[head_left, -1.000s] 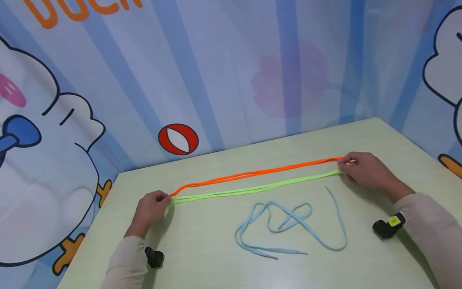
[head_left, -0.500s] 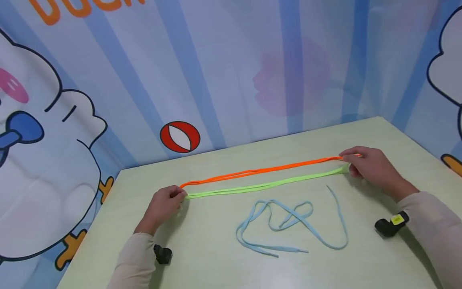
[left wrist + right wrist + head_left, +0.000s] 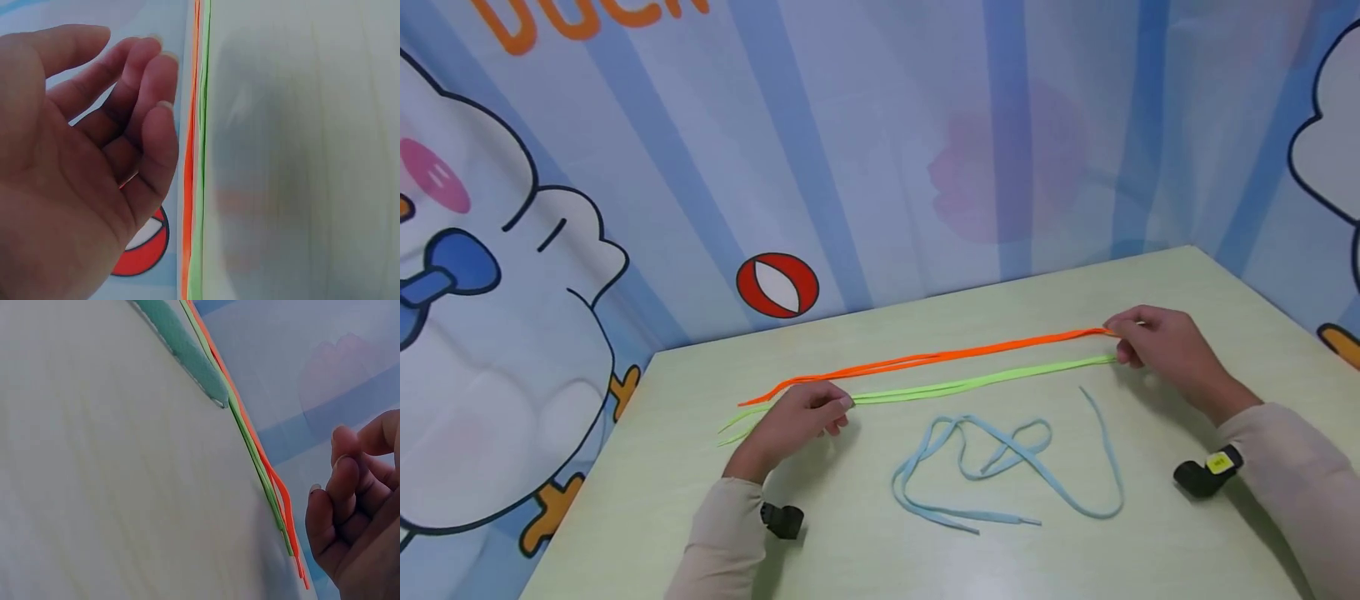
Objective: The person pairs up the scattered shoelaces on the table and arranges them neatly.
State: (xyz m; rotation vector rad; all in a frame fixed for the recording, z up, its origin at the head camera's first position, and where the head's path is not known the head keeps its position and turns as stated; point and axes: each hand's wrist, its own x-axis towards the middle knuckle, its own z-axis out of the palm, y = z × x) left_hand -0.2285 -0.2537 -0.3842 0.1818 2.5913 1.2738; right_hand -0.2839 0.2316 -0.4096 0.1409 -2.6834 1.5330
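The orange lace (image 3: 992, 347) and green lace (image 3: 1000, 377) stretched left to right across the table (image 3: 850, 517), green on the near side; the left hand (image 3: 793, 421), relaxed, holding nothing, hovered over the green, the right hand (image 3: 1172, 346), seemingly loose too, by their right ends

left arm (image 3: 722, 533) and right arm (image 3: 1288, 475) reach forward, left grip (image 3: 793, 425) well apart from right grip (image 3: 1165, 342). left fingers (image 3: 159, 140) curl loosely, left thumb (image 3: 75, 44) clear of their tips; right fingers (image 3: 322, 522) bend inward, right thumb (image 3: 378, 434) near the index fingertip.
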